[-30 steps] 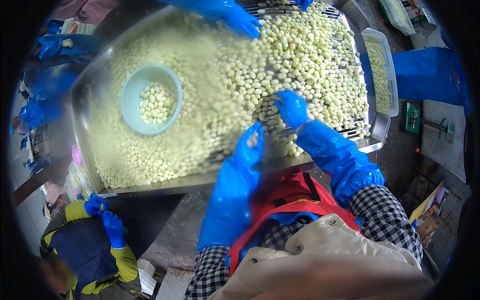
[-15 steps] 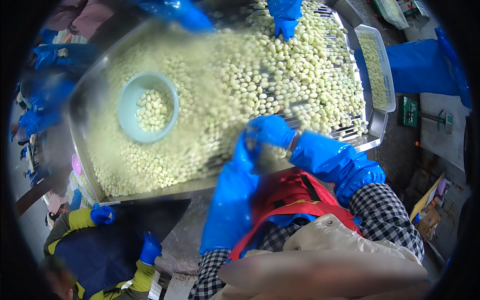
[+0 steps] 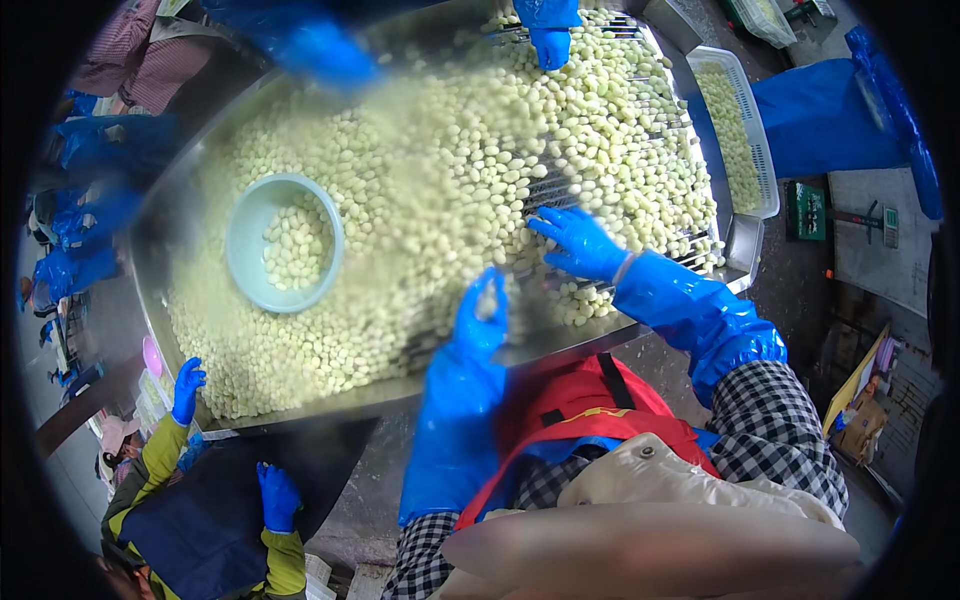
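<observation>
Small pale green oval fruits (image 3: 480, 190) lie thickly over a slatted metal sorting table (image 3: 555, 190). My right hand (image 3: 580, 245), in a blue glove, reaches low over the slats with fingers stretched apart, holding nothing. Closer to the near edge, my left hand (image 3: 482, 315) is gloved too, its thumb and fingers curled together. Pale green shows between those fingers, but I cannot tell whether that is a held fruit or fruits behind. A light blue bowl (image 3: 240, 250) with some fruits in it rests among the fruits at left.
A white basket (image 3: 768, 180) of fruits stands beyond the right end. Across the table, one co-worker's blue glove (image 3: 550, 45) touches the fruits; another blue sleeve (image 3: 320, 50) is blurred. At lower left, a co-worker in a dark blue apron (image 3: 200, 535) has a gloved hand (image 3: 187, 390) near the table's corner.
My hands, close together before, have parted: the right now reaches out with spread fingers, the left has dropped nearer the edge. The lower-left co-worker's hands have risen.
</observation>
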Demonstrator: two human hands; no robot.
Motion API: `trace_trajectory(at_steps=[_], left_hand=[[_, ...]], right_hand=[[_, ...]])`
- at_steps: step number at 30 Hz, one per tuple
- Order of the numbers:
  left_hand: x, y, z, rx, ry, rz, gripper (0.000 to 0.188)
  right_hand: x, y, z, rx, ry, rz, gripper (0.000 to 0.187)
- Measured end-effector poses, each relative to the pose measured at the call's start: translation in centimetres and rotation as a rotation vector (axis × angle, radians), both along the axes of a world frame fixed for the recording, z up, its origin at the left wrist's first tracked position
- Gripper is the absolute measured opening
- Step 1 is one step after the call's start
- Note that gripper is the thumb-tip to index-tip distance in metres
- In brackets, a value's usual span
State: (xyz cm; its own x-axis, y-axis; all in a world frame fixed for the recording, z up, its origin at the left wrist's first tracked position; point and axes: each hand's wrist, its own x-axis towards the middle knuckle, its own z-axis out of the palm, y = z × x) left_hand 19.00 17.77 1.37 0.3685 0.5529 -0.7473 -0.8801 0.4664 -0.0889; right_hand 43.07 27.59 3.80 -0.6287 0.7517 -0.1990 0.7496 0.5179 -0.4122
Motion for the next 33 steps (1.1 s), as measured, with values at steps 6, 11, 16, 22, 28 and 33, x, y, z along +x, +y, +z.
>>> trace_trajectory(at_steps=[6, 11, 16, 22, 28, 33], left_hand=[[0.1, -1.0, -0.4, 0.094, 0.094, -0.062, 0.038], [0.2, -2.3, -2.0, 0.409, 0.471, -0.227, 0.041], [-0.4, -1.9, -2.8, 0.276, 0.051, -0.09, 0.047], [0.7, -1.6, -2.5, 0.245, 0.085, -0.114, 0.048], [1.2, -0.3, -2.5, 0.081, 0.155, -0.129, 0.04], [2.6, 1.2, -1.0, 0.094, 0.11, -0.016, 0.044]], right_hand=[[2.2, 9.6, -1.4, 0.262, 0.132, -0.558, 0.03], [2.2, 15.4, -5.1, 0.101, -0.259, -0.562, 0.017], [2.3, 14.0, -4.2, 0.141, -0.289, -0.64, 0.018], [0.2, 13.1, -3.4, 0.153, -0.048, -0.686, 0.028], [-1.2, 13.9, -2.0, 0.107, -0.116, -0.798, 0.022], [-5.1, 5.2, 2.7, -0.309, 0.216, -0.432, 0.026]])
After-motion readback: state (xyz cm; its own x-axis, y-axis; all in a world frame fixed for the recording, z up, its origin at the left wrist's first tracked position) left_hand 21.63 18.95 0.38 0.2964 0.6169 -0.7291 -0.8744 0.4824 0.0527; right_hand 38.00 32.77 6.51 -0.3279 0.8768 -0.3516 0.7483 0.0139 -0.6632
